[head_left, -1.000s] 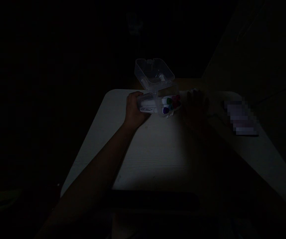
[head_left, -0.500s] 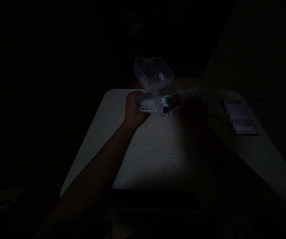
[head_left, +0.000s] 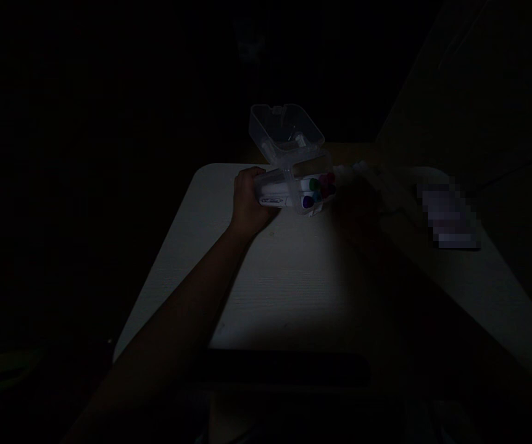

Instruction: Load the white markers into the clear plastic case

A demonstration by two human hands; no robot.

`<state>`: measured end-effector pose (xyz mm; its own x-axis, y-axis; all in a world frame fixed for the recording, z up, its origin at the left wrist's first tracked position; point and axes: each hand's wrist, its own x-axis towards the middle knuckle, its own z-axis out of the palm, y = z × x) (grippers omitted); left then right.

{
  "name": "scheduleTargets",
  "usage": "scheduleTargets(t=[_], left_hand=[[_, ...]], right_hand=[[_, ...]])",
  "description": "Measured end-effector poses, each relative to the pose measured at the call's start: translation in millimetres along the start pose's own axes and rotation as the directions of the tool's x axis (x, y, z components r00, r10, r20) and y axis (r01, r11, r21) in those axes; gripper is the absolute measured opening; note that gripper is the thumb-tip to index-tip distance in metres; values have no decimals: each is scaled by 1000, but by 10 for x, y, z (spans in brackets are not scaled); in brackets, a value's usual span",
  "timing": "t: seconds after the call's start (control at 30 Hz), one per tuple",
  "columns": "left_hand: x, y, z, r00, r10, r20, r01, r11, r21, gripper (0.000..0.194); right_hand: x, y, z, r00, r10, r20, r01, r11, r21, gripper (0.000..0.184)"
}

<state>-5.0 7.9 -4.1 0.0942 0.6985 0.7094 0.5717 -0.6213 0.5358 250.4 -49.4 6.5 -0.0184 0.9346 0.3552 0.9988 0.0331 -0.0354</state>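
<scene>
A clear plastic case [head_left: 288, 168] of markers is near the middle of the desk's far edge, lying on its side with its opening toward the right edge. Its hinged lid [head_left: 253, 126] is swung open and shows past the far edge; whether the case rests on the desk or is held just above it cannot be told. Inside are white-barrelled markers [head_left: 275, 190], their caps green, purple, blue, pink and dark red, pointing right. The left hand [head_left: 248, 200] grasps the closed end of the case, its forearm crossing the desk's left edge. The right hand [head_left: 361, 206] is just beside the caps, so deep in shadow that its grip cannot be told. Near it, by the far edge, is something small and white [head_left: 361, 165], too dim to identify. A blurred-out, phone-like object [head_left: 451, 216] lies near the right edge. The pale, wood-grained desk [head_left: 270, 271] has rounded far corners; darkness surrounds it.
</scene>
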Motion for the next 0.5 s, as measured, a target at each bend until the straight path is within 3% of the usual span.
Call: scheduleTargets(t=[0.13, 0.27, 0.5], left_hand=[[-4, -13, -4, 1000, 3, 9, -3, 1000, -5, 72], [-5, -23, -10, 1000, 13, 3, -13, 1000, 5, 76], [-4, -44, 13, 1000, 22, -8, -22, 1000, -8, 76]], right_hand=[[-23, -98, -113, 995, 79, 57, -83, 994, 72, 59], [-9, -159, -242, 983, 55, 173, -68, 995, 69, 55], [15, -185, -396, 985, 37, 169, -42, 999, 23, 44]])
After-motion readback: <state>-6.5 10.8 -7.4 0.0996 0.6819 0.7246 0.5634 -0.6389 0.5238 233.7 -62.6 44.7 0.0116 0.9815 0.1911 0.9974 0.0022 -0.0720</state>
